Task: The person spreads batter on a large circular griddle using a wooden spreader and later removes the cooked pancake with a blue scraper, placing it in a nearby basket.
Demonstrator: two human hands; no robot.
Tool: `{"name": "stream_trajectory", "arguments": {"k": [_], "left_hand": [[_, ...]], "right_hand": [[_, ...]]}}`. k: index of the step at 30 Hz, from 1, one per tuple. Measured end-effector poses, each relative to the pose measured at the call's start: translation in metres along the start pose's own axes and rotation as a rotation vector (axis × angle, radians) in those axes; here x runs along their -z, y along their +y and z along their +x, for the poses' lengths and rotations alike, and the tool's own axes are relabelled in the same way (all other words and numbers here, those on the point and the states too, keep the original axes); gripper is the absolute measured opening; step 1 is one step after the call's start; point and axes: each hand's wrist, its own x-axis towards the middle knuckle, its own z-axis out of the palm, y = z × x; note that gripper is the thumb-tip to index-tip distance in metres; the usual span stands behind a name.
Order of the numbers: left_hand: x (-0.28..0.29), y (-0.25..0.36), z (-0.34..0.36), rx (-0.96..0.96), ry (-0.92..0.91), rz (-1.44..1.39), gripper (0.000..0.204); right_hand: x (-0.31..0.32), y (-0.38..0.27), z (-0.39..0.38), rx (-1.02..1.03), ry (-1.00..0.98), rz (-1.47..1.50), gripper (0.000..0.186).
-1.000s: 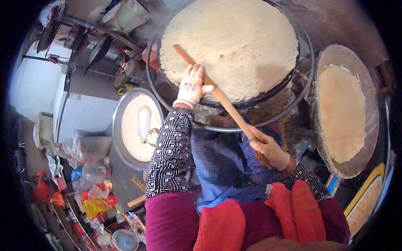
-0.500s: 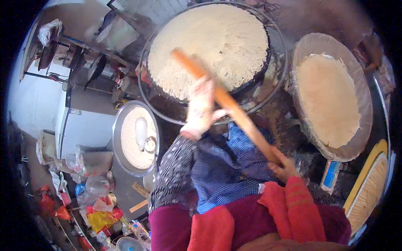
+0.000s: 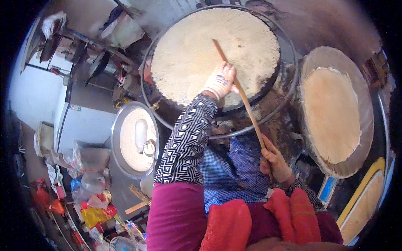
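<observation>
A wide round griddle (image 3: 273, 85) is ahead of me, covered by a pale, thin layer of batter (image 3: 188, 50) with a ragged edge. Over it slants a long, flat wooden spreader (image 3: 248, 109), seen nearly edge-on, its far end above the batter's middle. My left hand (image 3: 222, 80), in a whitish glove, is closed around the spreader's upper part, above the griddle's near side. Lower right, by the blue checked apron (image 3: 228, 167), my right hand (image 3: 276, 160) grips the spreader's near end. Whether the far end touches the batter I cannot tell.
A metal hoop (image 3: 143, 81) rings the griddle. To the right stands a cloth-lined basket (image 3: 365, 104) with pale round flatbread (image 3: 333, 115). On the left sits a metal basin (image 3: 118, 159) of pale meal, holding a whitish scoop-like thing (image 3: 141, 130). A yellow-rimmed board (image 3: 361, 201) leans lower right.
The spreader's far end has swung right across the batter, and its broad face has turned edge-on. My left hand has moved right and slightly farther away. Both hands keep their hold.
</observation>
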Motion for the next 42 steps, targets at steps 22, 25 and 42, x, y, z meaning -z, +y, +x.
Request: {"name": "stream_trajectory", "arguments": {"k": [22, 25, 42], "left_hand": [[0.055, 0.044, -0.153, 0.154, 0.251, -0.109, 0.103], [0.053, 0.097, -0.026, -0.19, 0.249, -0.27, 0.1], [0.008, -0.075, -0.053, 0.299, 0.047, -0.082, 0.065]], "right_hand": [[0.021, 0.087, -0.042, 0.45, 0.103, -0.829, 0.061], [0.044, 0.093, -0.08, 0.404, 0.372, -0.484, 0.06], [-0.039, -0.003, 0.069, -0.083, -0.166, -0.013, 0.059]]}}
